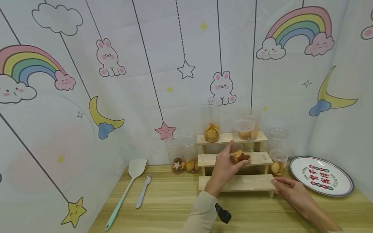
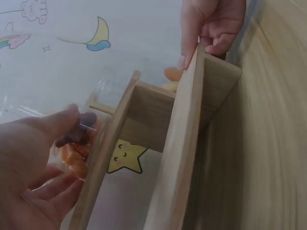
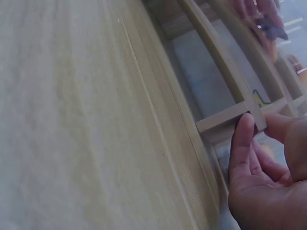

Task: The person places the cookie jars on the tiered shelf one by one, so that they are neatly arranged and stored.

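A clear jar (image 1: pixel 243 142) with brown and golden cookies is held by my left hand (image 1: pixel 223 168) at the middle step of the three-step wooden rack (image 1: pixel 239 183). In the left wrist view my thumb and fingers lie around the jar's cookie-filled end (image 2: pixel 76 155). Whether the jar's base touches the step cannot be told. My right hand (image 1: pixel 294 193) pinches the right end of the lowest step; the right wrist view shows its thumb and fingers on either side of that board (image 3: pixel 256 115).
On the top step stand a tall cookie jar (image 1: pixel 211 131) and another partly hidden jar (image 1: pixel 256 121). Two jars (image 1: pixel 175 158) are left of the rack; more (image 1: pixel 277 163) stand right, beside a white printed plate (image 1: pixel 322 176). A spatula (image 1: pixel 128 187) and fork (image 1: pixel 143 191) lie left.
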